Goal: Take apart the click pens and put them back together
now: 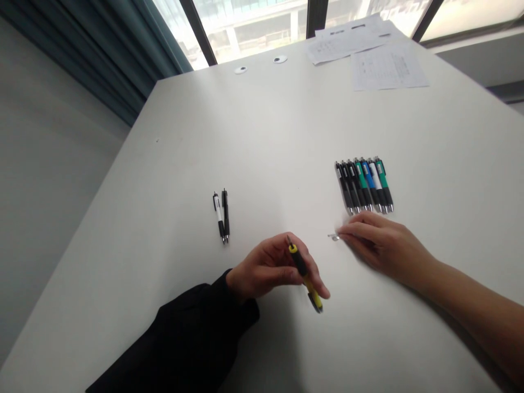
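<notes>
My left hand holds a yellow and black pen between thumb and fingers, above the table. The pen's dark, narrow end points up and away from me, and its clip end points down toward me. My right hand rests low over the table, thumb and fingertips pinched together. At those fingertips lies a small shiny metal piece, slightly blurred. Whether the fingers grip it or only touch it is unclear. Just beyond the right hand, a row of several pens lies side by side, in black, green, blue and white.
Left of my left hand lie a white pen and a black pen. Papers spread over the far right of the white table. Two small white ovals with dark centres sit near the far edge, by the window.
</notes>
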Motion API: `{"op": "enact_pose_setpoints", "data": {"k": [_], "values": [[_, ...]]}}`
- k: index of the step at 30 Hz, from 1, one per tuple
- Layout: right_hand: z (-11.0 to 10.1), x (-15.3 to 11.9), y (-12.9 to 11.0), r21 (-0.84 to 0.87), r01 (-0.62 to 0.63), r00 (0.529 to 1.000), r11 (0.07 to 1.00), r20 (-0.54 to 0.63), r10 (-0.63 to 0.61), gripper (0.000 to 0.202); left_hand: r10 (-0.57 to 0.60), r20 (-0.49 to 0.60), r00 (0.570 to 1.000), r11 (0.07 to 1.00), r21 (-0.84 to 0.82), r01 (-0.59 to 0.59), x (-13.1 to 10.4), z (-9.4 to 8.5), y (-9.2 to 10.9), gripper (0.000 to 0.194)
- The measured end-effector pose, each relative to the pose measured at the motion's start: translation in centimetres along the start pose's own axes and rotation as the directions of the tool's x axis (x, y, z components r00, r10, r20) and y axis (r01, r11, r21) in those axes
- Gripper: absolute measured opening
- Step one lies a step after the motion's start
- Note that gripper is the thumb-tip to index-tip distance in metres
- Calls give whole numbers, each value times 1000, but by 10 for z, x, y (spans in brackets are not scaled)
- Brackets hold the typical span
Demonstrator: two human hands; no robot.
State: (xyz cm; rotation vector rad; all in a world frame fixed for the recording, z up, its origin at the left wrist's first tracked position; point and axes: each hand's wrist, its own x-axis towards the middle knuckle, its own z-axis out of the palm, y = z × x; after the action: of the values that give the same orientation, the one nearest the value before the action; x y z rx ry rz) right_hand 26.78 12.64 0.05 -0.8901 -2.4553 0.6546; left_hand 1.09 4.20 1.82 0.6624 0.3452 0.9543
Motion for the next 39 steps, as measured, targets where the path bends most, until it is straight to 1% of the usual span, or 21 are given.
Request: {"op": "enact_pose_setpoints", "data": {"k": [3, 5, 7, 8, 9, 11, 13, 15, 17, 19, 21, 26, 30, 36, 39], "values": [[-2, 1, 0, 0, -17, 1000, 1000, -5, 17, 13, 23, 12, 1000, 999, -29, -23, -1, -4, -2, 23], [-4, 1, 0, 50, -61, 998, 997, -24, 62, 11, 10, 27, 1000, 999, -32, -9, -1, -5, -2, 38], [-6, 0, -2, 165, -153, 987, 974, -28, 160, 11, -17, 28, 999, 1000, 3, 17, -1, -6, -1, 60], [-7, -1, -3, 250, -210, 975, 945, -15, 220, 13, -32, 24, 999, 999, 29, 31, -2, -5, 0, 69], [-8, -2, -5, 341, -264, 961, 902, 7, 278, 15, -47, 18, 999, 997, 54, 46, -2, -5, 1, 74], [-10, -3, -8, 510, -346, 930, 787, 73, 361, 18, -86, 2, 996, 992, 96, 86, -2, -4, 1, 73], [-10, -5, -8, 621, -383, 912, 684, 137, 387, 20, -136, -9, 991, 983, 123, 136, -2, -4, 1, 65], [-9, -6, -5, 696, -398, 905, 597, 191, 381, 19, -197, -14, 980, 970, 142, 197, -2, -4, 1, 59], [-7, -9, 0, 762, -390, 907, 517, 222, 357, 20, -257, -19, 966, 954, 156, 256, -2, -5, 0, 57], [-5, -10, 4, 801, -378, 912, 465, 235, 337, 20, -304, -29, 952, 937, 170, 305, -2, -6, -1, 56], [-4, -10, 5, 804, -377, 913, 459, 241, 328, 19, -332, -30, 943, 924, 190, 331, -2, -7, -2, 56], [-5, -7, 0, 763, -398, 907, 510, 242, 345, 20, -365, -36, 930, 907, 211, 364, -3, -9, -5, 57], [-6, -5, -3, 751, -402, 906, 523, 244, 346, 20, -372, -46, 927, 903, 216, 373, -3, -9, -5, 58], [-7, -4, -5, 741, -384, 918, 551, 240, 316, 18, -371, -37, 928, 902, 222, 370, -2, -8, -5, 57], [-5, -5, -5, 736, -395, 908, 550, 219, 358, 21, -376, -36, 926, 898, 231, 374, -2, -9, -5, 57]]}}
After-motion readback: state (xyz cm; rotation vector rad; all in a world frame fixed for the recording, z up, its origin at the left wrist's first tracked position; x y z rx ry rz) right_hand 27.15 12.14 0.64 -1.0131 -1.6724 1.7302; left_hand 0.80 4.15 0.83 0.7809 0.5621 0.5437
